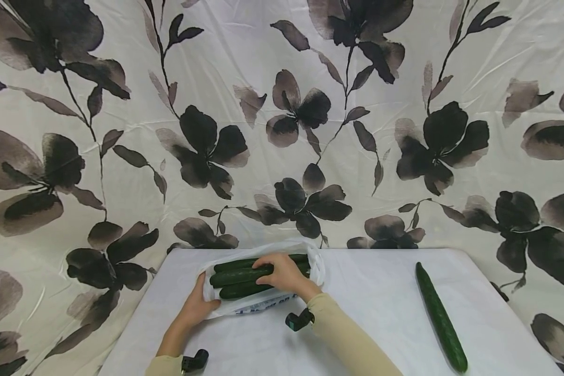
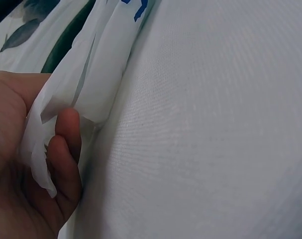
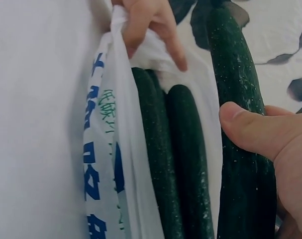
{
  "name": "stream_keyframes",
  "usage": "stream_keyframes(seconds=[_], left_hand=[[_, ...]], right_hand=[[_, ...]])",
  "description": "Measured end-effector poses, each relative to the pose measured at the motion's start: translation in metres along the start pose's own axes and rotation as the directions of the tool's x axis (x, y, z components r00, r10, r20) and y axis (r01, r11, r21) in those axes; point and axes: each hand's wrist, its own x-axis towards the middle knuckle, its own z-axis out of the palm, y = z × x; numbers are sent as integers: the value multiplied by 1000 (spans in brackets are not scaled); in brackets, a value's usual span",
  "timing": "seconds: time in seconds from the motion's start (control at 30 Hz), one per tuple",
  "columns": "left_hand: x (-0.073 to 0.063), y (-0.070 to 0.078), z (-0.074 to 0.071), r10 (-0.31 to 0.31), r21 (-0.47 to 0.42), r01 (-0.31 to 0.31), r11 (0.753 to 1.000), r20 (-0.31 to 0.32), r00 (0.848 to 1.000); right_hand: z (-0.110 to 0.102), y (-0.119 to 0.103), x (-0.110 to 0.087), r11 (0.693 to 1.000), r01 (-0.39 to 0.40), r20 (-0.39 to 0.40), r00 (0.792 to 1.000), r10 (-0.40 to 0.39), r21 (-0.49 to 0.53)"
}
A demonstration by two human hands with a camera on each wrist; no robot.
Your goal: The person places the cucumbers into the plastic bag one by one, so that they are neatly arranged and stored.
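Observation:
A white plastic bag with blue print lies at the back of the table, its mouth facing up. My left hand holds the bag's left end, and in the left wrist view its fingers curl round the bunched plastic. Above the opening my right hand grips a dark green cucumber, thumb on one side. Inside the bag more cucumbers lie side by side. Their far ends are partly hidden by my right hand in the head view.
Another cucumber lies alone on the right side of the white-covered table. A floral cloth hangs behind the table. Small black wrist devices sit at both sleeves.

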Motion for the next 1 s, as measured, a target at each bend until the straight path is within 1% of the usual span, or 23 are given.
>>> stream_keyframes(seconds=[0.23, 0.47, 0.67, 0.8, 1.0], left_hand=[[-1, 0, 0, -3, 2, 3, 1000, -10, 1000], [-2, -1, 1, -23, -13, 23, 1000, -11, 1000], [-5, 2, 1, -13, -27, 13, 1000, -23, 1000], [-6, 3, 1, -32, -23, 32, 999, -20, 999], [-5, 4, 0, -24, -21, 23, 999, -27, 999]], right_hand=[[7, 6, 2, 1000, -26, -6, 1000, 26, 17], [12, 13, 5, 1000, -17, -19, 1000, 17, -20], [15, 17, 7, 999, 0, -35, 999, -2, -38], [17, 21, 7, 999, -12, -42, 999, 11, -39], [21, 28, 7, 996, -46, -53, 998, 41, -83]])
